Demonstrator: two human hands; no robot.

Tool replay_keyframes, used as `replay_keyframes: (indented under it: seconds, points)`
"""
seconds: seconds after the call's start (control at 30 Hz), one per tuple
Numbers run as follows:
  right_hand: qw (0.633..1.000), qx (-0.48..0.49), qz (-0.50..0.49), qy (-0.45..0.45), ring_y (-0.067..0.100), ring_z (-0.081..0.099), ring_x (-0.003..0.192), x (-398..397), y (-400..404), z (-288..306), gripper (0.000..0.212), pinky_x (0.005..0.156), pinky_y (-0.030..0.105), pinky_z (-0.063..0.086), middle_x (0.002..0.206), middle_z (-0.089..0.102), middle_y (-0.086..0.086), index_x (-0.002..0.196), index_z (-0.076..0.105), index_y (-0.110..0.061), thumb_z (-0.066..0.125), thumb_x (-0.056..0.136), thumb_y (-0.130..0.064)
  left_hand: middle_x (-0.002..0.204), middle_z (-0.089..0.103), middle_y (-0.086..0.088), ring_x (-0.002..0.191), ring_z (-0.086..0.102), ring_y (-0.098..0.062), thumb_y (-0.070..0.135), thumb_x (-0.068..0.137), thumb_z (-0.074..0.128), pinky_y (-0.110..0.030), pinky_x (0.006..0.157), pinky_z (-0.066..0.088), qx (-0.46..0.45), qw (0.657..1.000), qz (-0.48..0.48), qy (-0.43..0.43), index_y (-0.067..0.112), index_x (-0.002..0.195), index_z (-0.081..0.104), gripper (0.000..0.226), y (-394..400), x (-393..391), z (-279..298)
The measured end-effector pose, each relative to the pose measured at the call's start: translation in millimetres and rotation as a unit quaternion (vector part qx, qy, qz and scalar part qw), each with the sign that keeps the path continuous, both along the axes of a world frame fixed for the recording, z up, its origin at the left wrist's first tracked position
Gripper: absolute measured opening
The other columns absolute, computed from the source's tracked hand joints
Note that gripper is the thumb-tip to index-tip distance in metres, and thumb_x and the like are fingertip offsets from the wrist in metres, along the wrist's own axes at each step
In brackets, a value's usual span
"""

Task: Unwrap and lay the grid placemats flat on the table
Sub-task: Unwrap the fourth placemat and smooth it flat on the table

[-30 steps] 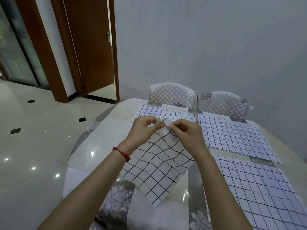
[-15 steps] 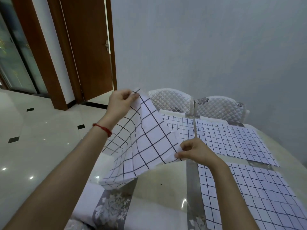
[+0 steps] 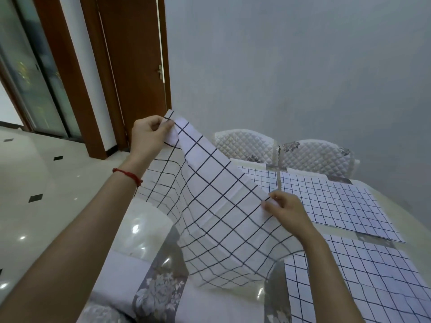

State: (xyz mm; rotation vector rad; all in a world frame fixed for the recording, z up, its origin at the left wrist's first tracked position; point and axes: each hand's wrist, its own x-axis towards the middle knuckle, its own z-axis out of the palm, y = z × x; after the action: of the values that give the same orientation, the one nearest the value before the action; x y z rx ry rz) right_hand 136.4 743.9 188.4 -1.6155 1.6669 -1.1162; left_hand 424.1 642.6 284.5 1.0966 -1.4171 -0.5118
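I see the left hand (image 3: 148, 134) pinching a top corner of the placemat (image 3: 224, 220) at frame center, right hand (image 3: 283, 209) pinching its right edge. It hangs curved above the surface (image 3: 144, 220); more placemats (image 3: 338, 201) lie flat right.

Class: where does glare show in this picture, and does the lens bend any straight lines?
Head view: bright ceiling-light spots glare on the glossy glass-topped table and the polished pale floor tiles; the wide-angle lens bows the brown wooden door frame.
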Motion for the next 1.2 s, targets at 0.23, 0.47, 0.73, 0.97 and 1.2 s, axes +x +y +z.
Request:
replay_keyframes:
  seconds: [0.23,0.47,0.73,0.97,1.2]
  points:
    - [0.994,-0.091,-0.047,0.034,0.009,0.044,0.053,-16,-14,38,0.014,0.05,0.014,0.035,0.062,0.054,-0.009,0.067,0.064,-0.019,0.065,0.081,-0.017,0.061,0.051,-0.004,0.06,0.048,-0.016,0.02,0.089,0.056,-0.027,0.057,0.041,0.039,0.997,0.061,-0.006,0.008,0.076,0.063,0.019,-2,14,-25]
    - [0.992,-0.03,-0.002,0.124,0.007,0.042,0.06,-12,-67,36,0.013,0.054,0.018,0.034,0.067,0.05,-0.003,0.075,0.066,-0.014,0.066,0.082,-0.024,0.056,0.04,-0.004,0.056,0.037,-0.015,0.019,0.087,0.058,-0.025,0.057,0.031,0.109,0.988,0.103,-0.02,0.002,0.063,0.054,0.029,-35,39,-76]
    - [0.973,0.142,0.006,0.18,0.013,0.047,0.063,7,-131,-58,0.022,0.058,0.027,0.034,0.062,0.05,-0.004,0.068,0.06,-0.017,0.065,0.083,-0.032,0.053,0.035,-0.005,0.053,0.033,-0.018,0.019,0.086,0.058,-0.028,0.055,0.026,0.239,0.963,0.086,-0.093,0.013,0.053,0.038,0.038,-91,65,-187]
    - [0.95,0.231,-0.035,0.206,0.014,0.049,0.064,-1,-158,-145,0.017,0.055,0.023,0.033,0.065,0.052,-0.006,0.068,0.059,-0.022,0.063,0.084,-0.026,0.052,0.03,-0.004,0.05,0.027,-0.015,0.017,0.088,0.055,-0.029,0.05,0.022,0.317,0.94,0.071,-0.104,0.008,0.056,0.037,0.038,-126,67,-283]
    - [0.937,0.269,-0.081,0.209,0.014,0.048,0.067,-23,-167,-199,0.009,0.053,0.021,0.031,0.066,0.049,-0.007,0.08,0.062,-0.015,0.059,0.087,-0.02,0.052,0.026,-0.003,0.052,0.025,-0.017,0.017,0.087,0.054,-0.029,0.051,0.02,0.357,0.926,0.048,-0.11,0.013,0.052,0.03,0.043,-150,57,-329]
